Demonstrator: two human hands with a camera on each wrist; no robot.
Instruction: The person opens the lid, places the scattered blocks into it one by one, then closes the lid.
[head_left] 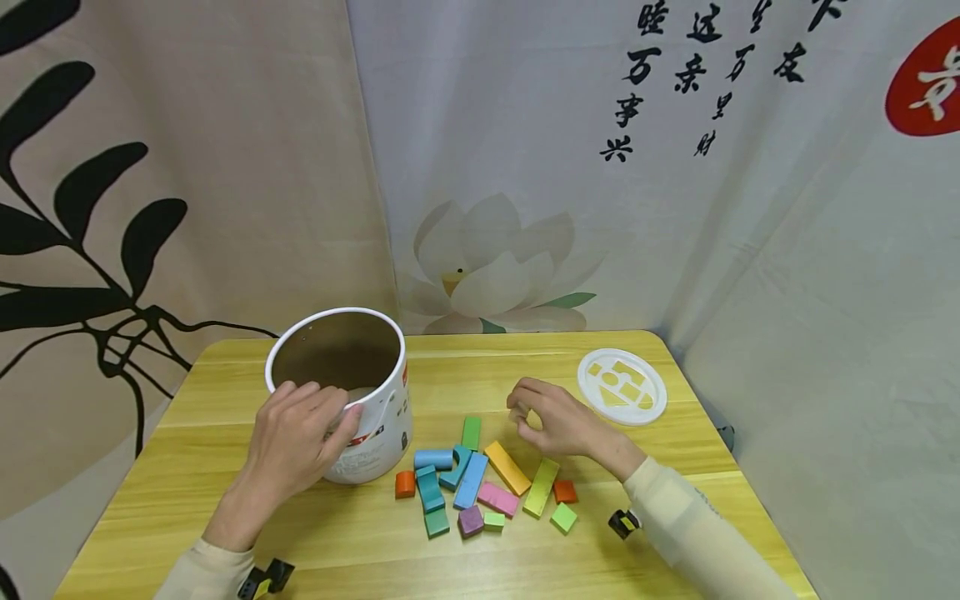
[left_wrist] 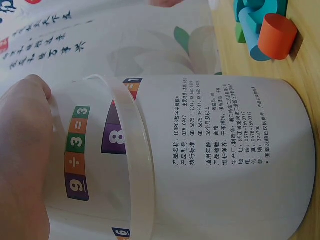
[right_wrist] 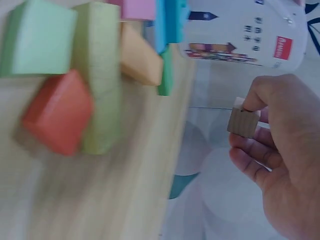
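The white bucket (head_left: 386, 437) stands upright at the table's left, its top uncovered. My left hand (head_left: 296, 433) grips its near rim, fingers over the edge and thumb outside; the left wrist view shows the printed bucket wall (left_wrist: 210, 200) beside this hand (left_wrist: 22, 165). Above the table, right of the bucket, my right hand (head_left: 558, 417) pinches a small plain wooden block (right_wrist: 243, 123) between thumb and fingers. Below both hands lie loose coloured blocks, among them an orange block (head_left: 507, 468), a pink block (head_left: 498, 499) and a red cylinder (head_left: 405, 484).
A round white lid with shaped cut-outs (head_left: 661, 387) lies at the table's back right. Purple (head_left: 471, 522), yellow-green (head_left: 541, 488) and blue blocks (head_left: 471, 481) are spread across the middle of the wooden table (head_left: 360, 558). A printed cloth (head_left: 510, 125) hangs behind.
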